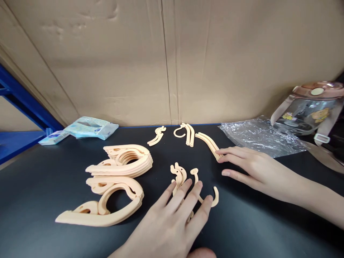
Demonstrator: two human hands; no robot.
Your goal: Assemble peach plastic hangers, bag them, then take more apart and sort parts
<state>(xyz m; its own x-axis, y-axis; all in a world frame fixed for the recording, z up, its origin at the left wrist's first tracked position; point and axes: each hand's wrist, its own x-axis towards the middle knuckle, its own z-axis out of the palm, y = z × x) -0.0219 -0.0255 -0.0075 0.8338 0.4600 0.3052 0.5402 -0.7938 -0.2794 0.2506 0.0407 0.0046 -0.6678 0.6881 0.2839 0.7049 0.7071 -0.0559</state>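
My left hand (172, 218) lies palm down with fingers spread over several small cream plastic hanger parts, partly covering them. Two curved pieces with notched ends (179, 172) stick out beyond its fingertips. A hanger hook (215, 197) pokes out by its little finger side, its flat end up at the fingertips. My right hand (252, 172) is stretched out, fingertips touching the near end of a pair of long curved hanger arms (208, 144). Left of my left hand are folded plastic hangers, a stacked group (120, 163) behind and another group (107, 206) nearer.
Farther back lie small curved parts (157, 136) and another hook with two arms (190, 134). A blue-white packet (91, 127) is at back left. Crinkled clear plastic (258, 134) and a strapped clear water bottle (303, 114) stand right. Cardboard (120, 64) closes off the black table's back.
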